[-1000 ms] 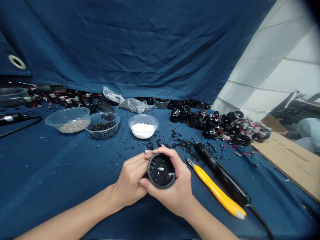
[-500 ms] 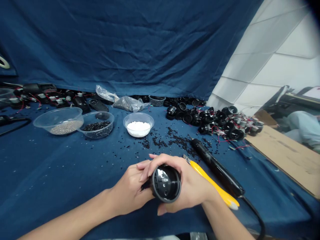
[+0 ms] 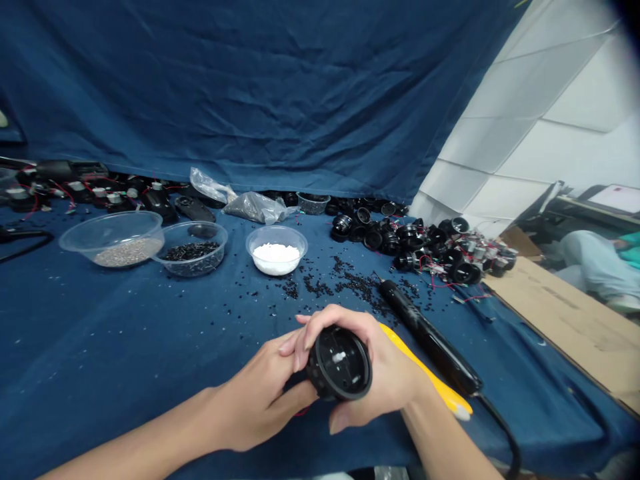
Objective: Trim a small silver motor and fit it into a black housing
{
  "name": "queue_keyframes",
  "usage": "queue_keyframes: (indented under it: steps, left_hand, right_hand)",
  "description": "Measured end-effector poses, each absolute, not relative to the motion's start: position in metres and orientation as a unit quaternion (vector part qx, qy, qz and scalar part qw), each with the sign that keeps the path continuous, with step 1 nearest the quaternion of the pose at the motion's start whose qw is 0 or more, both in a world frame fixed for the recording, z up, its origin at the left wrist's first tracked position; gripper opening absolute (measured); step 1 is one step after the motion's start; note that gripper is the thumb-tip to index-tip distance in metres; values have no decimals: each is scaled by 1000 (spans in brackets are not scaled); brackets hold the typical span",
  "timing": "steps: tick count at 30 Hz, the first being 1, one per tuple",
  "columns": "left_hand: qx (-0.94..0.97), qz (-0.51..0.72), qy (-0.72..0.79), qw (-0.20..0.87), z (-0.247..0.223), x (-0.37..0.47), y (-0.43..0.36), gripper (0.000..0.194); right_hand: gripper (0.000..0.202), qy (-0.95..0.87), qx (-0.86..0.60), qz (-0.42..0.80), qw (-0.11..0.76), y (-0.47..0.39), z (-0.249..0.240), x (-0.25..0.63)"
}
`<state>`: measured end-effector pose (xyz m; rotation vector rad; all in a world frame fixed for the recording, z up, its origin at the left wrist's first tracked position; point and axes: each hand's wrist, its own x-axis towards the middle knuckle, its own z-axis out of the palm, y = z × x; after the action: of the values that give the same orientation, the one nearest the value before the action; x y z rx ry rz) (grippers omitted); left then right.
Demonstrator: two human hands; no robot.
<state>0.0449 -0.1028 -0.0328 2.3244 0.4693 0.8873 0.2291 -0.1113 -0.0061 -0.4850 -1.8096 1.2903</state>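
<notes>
1. Black round housing (image 3: pixel 340 363) sits clamped between both hands, near the middle of the scene, open face turned up at the camera with a small white bit showing inside.
2. Right hand (image 3: pixel 385 370) wraps around it from the right, fingers curled over the top rim, thumb underneath.
3. Left hand (image 3: pixel 260 393) closes in on its left side, fingertips touching the right hand's fingers.
4. Just right of the hands lies a yellow knife (image 3: pixel 430 377), partly hidden behind the right hand, and beside it a black tool (image 3: pixel 430 340) with a cord running off the near edge.
5. Loose black pellets (image 3: pixel 345 285) are scattered on the blue cloth (image 3: pixel 100 347) just beyond the hands.
6. Farther out sit three clear bowls: white powder (image 3: pixel 277 257), black bits (image 3: pixel 193 251), grey bits (image 3: pixel 120 252).
7. Far right there's a pile of black parts (image 3: pixel 425 247) with red wires, then cardboard (image 3: pixel 565 320).
</notes>
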Motion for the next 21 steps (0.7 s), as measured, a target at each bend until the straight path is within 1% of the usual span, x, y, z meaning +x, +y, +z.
queue_keyframes:
  steps: [5, 8, 14, 18, 21]
  left_hand:
    - [881, 353, 202, 243, -42, 45, -101, 13]
    - [883, 359, 199, 226, -45, 45, -100, 15]
    - [872, 409, 197, 184, -45, 48, -100, 19]
    - [865, 453, 193, 101, -46, 49, -97, 17]
    - [857, 477, 190, 43, -48, 47, -93, 17]
  right_hand:
    - [53, -725, -226, 471, 449, -115, -5, 224]
    - [49, -734, -248, 431, 463, -119, -4, 222]
    - [52, -747, -285, 353, 486, -124, -6, 218]
    - [58, -744, -302, 278, 527, -127, -12, 208]
    - [56, -724, -326, 199, 575, -130, -18, 197]
